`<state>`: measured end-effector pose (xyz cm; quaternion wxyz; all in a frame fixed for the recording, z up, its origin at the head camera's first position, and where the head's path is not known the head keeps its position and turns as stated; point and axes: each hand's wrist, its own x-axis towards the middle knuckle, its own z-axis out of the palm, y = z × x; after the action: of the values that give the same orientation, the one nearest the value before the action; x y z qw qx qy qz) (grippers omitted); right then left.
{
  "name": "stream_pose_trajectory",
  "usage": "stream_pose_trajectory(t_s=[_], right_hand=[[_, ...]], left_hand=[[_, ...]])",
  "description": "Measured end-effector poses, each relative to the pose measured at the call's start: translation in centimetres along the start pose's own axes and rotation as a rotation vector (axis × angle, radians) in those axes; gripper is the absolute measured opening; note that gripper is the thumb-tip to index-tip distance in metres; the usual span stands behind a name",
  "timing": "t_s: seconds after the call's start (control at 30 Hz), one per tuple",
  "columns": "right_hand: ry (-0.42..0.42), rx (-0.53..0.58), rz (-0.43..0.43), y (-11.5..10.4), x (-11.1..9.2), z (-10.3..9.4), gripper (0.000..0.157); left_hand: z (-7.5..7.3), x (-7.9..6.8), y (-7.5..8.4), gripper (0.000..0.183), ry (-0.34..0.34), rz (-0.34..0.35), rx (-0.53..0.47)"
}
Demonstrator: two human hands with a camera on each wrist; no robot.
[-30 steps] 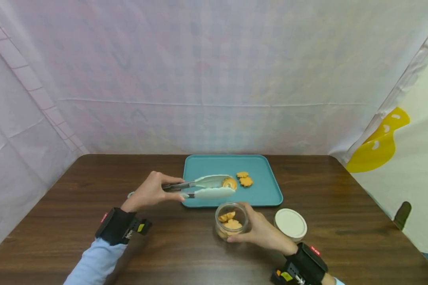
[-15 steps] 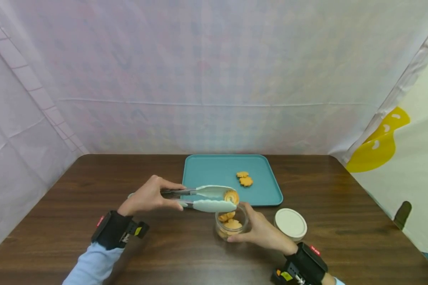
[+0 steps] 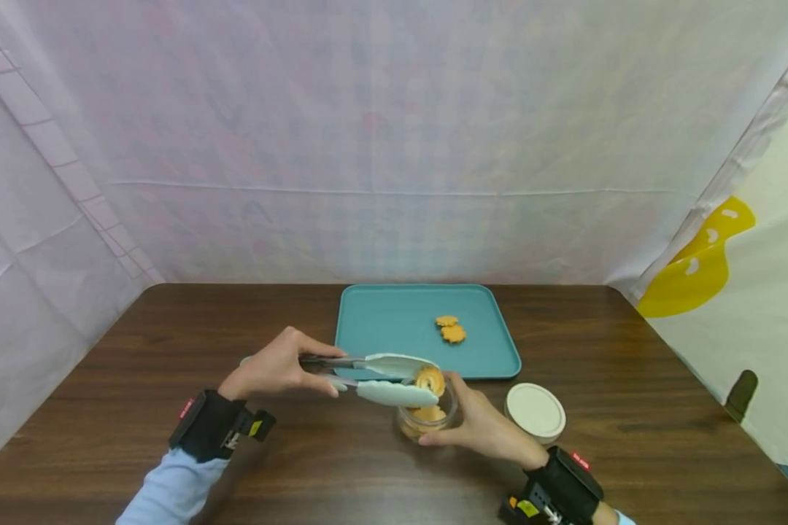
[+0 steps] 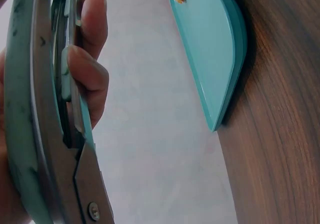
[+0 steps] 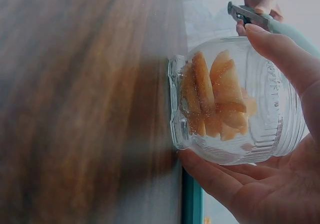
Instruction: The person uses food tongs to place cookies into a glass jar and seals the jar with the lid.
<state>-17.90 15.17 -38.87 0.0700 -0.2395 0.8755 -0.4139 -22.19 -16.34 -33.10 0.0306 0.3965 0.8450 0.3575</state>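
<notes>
My left hand (image 3: 281, 366) grips a pair of tongs (image 3: 394, 394) by the handles. Between the pale green tips sits a round swirled cookie (image 3: 430, 380), held over the mouth of a clear glass jar (image 3: 407, 423). Fingers and thumb of my right hand (image 3: 476, 426) wrap around that jar, which stands upright on the table. Several cookies (image 5: 220, 96) lie in the bottom of it in the right wrist view. Close up in the left wrist view are the tongs' metal and green handles (image 4: 30, 103), with fingers curled about them.
Behind the jar lies a blue-green tray (image 3: 387, 310) with two scalloped cookies (image 3: 453, 333) on its right half. A white round lid (image 3: 535, 410) rests on the brown wooden table (image 3: 630, 408), just right of my right hand.
The tongs have moved toward me and slightly right, carrying the swirled cookie from over the tray to over the jar. My right hand and the jar have stayed in place.
</notes>
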Motion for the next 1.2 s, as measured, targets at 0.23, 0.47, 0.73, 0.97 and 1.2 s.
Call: stream_pose_trajectory(t_s=[0.23, 0.47, 0.73, 0.97, 1.2], right_hand=[[0.006, -0.018, 0.007, 0.01, -0.11, -0.01, 0.086], [0.017, -0.026, -0.013, 0.17, -0.03, 0.15, 0.085], [0.022, -0.034, -0.014, 0.27, -0.01, 0.16, 0.086], [0.014, -0.047, -0.021, 0.22, -0.02, 0.15, 0.084], [0.031, -0.073, -0.052, 0.39, -0.07, 0.15, 0.084]], left_hand=[[0.12, 0.06, -0.09, 0.053, -0.026, 0.012, 0.0], [0.28, 0.07, -0.28, 0.053, -0.037, 0.005, 0.002], [0.43, 0.12, -0.43, 0.054, -0.034, 0.01, 0.013], [0.4, 0.18, -0.47, 0.054, -0.043, -0.003, 0.013], [0.24, 0.27, -0.39, 0.057, -0.053, -0.036, 0.007]])
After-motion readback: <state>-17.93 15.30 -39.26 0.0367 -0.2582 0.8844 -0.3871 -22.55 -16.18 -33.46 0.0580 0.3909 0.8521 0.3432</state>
